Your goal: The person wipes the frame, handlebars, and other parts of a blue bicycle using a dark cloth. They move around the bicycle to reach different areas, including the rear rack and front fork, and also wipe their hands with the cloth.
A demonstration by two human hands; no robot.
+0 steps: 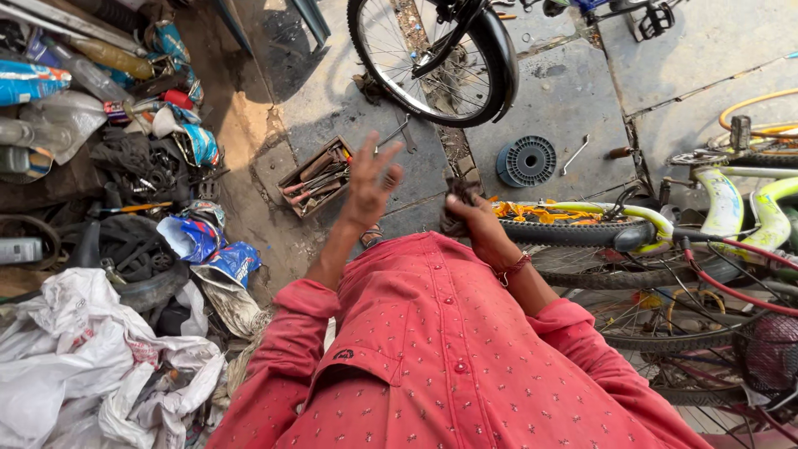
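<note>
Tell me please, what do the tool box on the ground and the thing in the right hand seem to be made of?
The tool box looks like bare, worn wood: brown, dull, with plank-like walls. The thing in the right hand looks like dark cloth, a rag: soft, crumpled, no shine. The left hand is open and holds nothing.

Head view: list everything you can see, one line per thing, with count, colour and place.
Tool tray: one, brown, on the ground ahead of the left hand.
Bicycle wheel: one, black, top centre.
Spool: one, blue-grey, on the paving.
Spanner: one, silver, right of the spool.
Green bicycle: one, at right.
Plastic bags: a heap, white, bottom left.
Left hand: open, empty.
Right hand: gripping a dark rag by the tyre.
</note>
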